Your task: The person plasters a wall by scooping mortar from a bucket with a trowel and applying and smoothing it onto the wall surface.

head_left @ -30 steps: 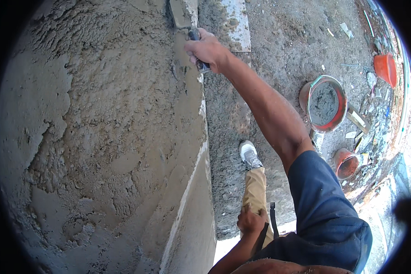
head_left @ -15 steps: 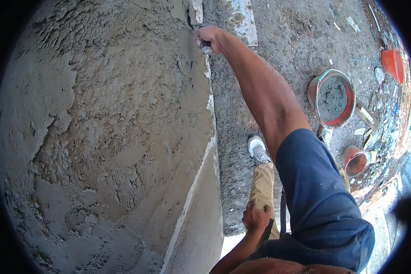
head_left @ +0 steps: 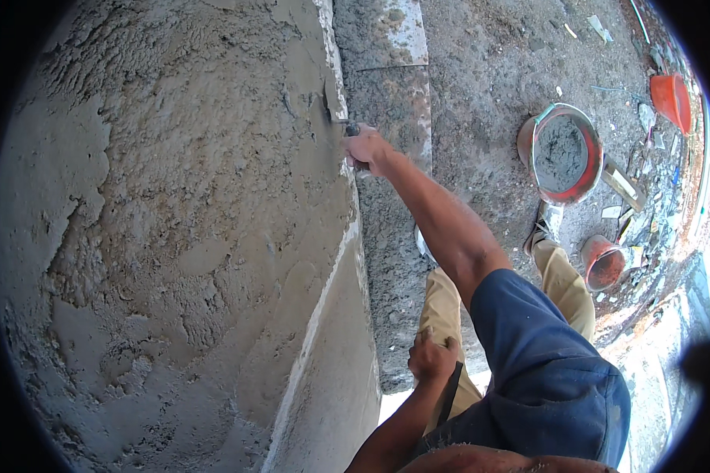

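My right hand (head_left: 365,147) is closed around the handle of a trowel (head_left: 327,104). Its thin dark blade lies edge-on to the camera against the wet grey plaster (head_left: 189,189), by the wall's right-hand edge (head_left: 345,244). My left hand (head_left: 434,357) is lowered in front of my tan trouser leg, its fingers curled. A dark flat strip (head_left: 450,392) runs beside that wrist, and what the fingers hold, if anything, is hidden.
On the rough ground to the right stands a bucket (head_left: 564,154) of grey mortar, with a wooden piece (head_left: 625,188) beside it. A smaller reddish bucket (head_left: 605,264) and an orange container (head_left: 670,102) lie farther right among scattered debris. My feet stand between wall and buckets.
My right hand has come nearer along the wall's edge with the trowel, whose blade now points away from me. My left hand stays low, and the view has shifted slightly.
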Available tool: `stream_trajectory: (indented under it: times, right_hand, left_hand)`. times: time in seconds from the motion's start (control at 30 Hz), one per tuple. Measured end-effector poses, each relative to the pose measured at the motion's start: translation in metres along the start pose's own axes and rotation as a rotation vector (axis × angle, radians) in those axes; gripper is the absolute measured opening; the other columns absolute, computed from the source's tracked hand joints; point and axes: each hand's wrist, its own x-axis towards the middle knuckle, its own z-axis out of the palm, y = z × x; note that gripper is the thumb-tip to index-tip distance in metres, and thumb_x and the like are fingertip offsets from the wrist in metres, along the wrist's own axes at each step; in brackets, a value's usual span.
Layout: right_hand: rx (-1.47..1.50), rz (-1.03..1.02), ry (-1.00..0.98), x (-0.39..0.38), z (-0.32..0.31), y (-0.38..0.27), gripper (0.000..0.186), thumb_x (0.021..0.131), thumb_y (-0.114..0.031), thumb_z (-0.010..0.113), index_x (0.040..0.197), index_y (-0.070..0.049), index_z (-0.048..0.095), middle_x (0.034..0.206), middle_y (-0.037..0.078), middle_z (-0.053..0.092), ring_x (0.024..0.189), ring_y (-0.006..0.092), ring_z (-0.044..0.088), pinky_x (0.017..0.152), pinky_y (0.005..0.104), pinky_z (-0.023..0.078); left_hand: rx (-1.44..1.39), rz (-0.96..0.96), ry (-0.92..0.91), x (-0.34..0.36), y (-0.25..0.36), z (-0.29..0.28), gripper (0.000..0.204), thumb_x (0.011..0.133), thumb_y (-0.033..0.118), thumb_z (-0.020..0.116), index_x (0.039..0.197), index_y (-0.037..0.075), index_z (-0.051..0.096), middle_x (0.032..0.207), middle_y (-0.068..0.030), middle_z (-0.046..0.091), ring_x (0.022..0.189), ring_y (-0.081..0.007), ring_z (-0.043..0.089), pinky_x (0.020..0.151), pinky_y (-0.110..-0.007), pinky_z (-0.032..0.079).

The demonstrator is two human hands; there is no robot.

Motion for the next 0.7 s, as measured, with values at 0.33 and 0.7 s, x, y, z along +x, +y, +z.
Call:
stream_trajectory:
  times: [0.33, 0.7]
  right_hand:
    - [-0.255, -0.273, 0.066, -0.172, 0.056, 0.030, 0.033, 0.083, -0.010, 0.066, 0.111, -0.006, 0.049, 0.078, 0.020, 0.065, 0.073, 0.0432, 0.067, 0.066, 0.0484, 0.053]
    - [0.275, 0.275, 0.009, -0.133, 0.064, 0.104, 0.040, 0.084, -0.007, 0.068, 0.119, -0.001, 0.049, 0.080, 0.013, 0.062, 0.062, 0.0248, 0.063, 0.055, 0.0418, 0.050]
  left_hand:
    - [0.054, 0.007, -0.091, -0.005, 0.019, -0.004, 0.067, 0.085, 0.053, 0.072, 0.134, 0.010, 0.059, 0.129, -0.0161, 0.060, 0.109, -0.0377, 0.066, 0.091, -0.049, 0.055]
    - [-0.005, -0.052, -0.139, 0.000, 0.011, -0.001, 0.066, 0.087, 0.048, 0.073, 0.136, 0.009, 0.054, 0.133, -0.0132, 0.060, 0.118, -0.0375, 0.063, 0.099, -0.049, 0.053]
